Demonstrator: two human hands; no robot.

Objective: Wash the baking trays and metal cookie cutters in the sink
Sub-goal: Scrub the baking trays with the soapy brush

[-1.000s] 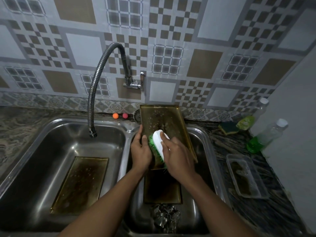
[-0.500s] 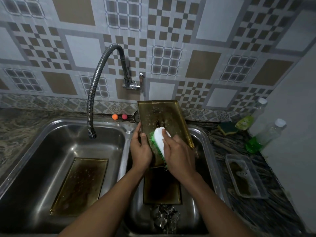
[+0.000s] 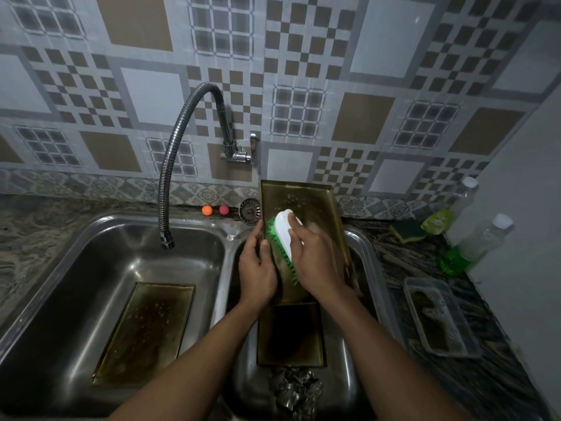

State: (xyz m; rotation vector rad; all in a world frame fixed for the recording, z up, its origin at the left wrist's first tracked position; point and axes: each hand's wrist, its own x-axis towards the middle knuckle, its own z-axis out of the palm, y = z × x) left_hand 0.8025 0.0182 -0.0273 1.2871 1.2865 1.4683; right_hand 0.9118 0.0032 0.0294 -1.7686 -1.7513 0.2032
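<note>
Over the tray (image 3: 306, 202), right hand (image 3: 318, 262) grips brush (image 3: 283, 230).

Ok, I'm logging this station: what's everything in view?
Propped baking tray: 1, brownish, right basin.
Scrub brush: 1, white-green, against it.
Flat baking tray: 1, dark, right basin.
Third baking tray: 1, brownish, left basin.
Cookie cutters: pile, metal, right basin.
Faucet: 1, chrome, wall.
Sponge: 1, green, counter.
Bottles: 2, clear, counter.
Plastic container: 1, clear, counter.
Strainer: 1, metal, ledge.
Balls: 2, orange, pink, ledge.
Left hand: holds propped tray's edge.
Right hand: grips brush.
</note>
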